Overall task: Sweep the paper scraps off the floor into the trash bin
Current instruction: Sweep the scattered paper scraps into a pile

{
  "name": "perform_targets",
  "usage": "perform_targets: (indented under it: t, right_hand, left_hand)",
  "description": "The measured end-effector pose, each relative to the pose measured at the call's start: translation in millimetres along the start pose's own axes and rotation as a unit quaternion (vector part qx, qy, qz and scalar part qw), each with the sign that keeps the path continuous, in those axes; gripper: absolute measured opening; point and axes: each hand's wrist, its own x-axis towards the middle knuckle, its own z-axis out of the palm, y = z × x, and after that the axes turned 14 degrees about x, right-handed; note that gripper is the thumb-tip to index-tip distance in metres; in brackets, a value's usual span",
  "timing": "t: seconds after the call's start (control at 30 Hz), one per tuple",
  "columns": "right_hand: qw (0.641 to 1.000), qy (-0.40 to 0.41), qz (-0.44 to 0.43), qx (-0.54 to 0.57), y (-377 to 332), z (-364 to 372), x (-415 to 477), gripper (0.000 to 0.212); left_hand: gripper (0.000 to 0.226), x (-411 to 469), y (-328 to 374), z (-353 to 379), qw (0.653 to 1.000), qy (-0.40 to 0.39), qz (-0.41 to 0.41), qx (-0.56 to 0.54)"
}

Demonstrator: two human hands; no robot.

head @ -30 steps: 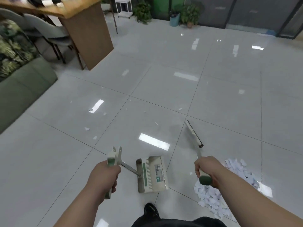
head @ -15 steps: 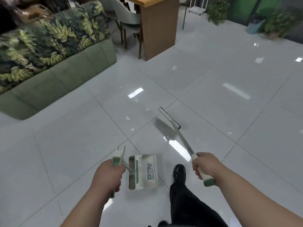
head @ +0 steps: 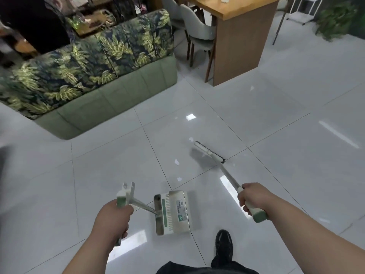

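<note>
"How much room is there to move?"

"Plenty. On the left, a leaf-print sofa (head: 98, 95) borders the tiled floor (head: 296, 175). At the back right stands a wooden surface (head: 237, 8) with grey chairs (head: 201, 34), and a wide stretch of tile lies between."

"And the hands?"

"The left hand (head: 111, 220) has its fingers wrapped round the dustpan (head: 173, 212) handle. The pan is low, beside a black shoe (head: 224, 242), and I cannot tell whether it touches the tile. A few paper scraps (head: 177, 162) lie just beyond it, near the brush head. The right hand (head: 252, 197) grips the broom (head: 230, 177) by its green-tipped end, fingers closed round it."
</note>
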Motion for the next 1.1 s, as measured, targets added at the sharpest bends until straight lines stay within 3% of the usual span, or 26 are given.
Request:
perform_targets:
  t: [0.3, 0.57, 0.87, 1.0, 1.1]
  right_hand:
    - [0.999, -0.011, 0.009, -0.05, -105, 36, 72, 0.02]
    - [0.997, 0.015, -0.004, -0.072, -195, 115, 150, 0.035]
    - [0.996, 0.053, -0.008, -0.078, -288, 219, 198, 0.012]
    - [0.997, 0.064, -0.008, -0.051, -304, 225, 206, 0.059]
    - [0.996, 0.065, -0.009, -0.055, -318, 218, 220, 0.065]
  left_hand:
    - [0.007, 74, 67, -23, 0.999, 0.023, -0.013, -0.023]
    - [0.011, 204, 106, -75, 0.999, 0.0, 0.003, -0.047]
    - [0.012, 334, 164, -141, 0.995, -0.054, 0.075, 0.029]
    - [0.012, 362, 183, -149, 0.993, -0.065, 0.084, 0.047]
    - [0.011, 374, 192, -149, 0.992, -0.061, 0.088, 0.06]
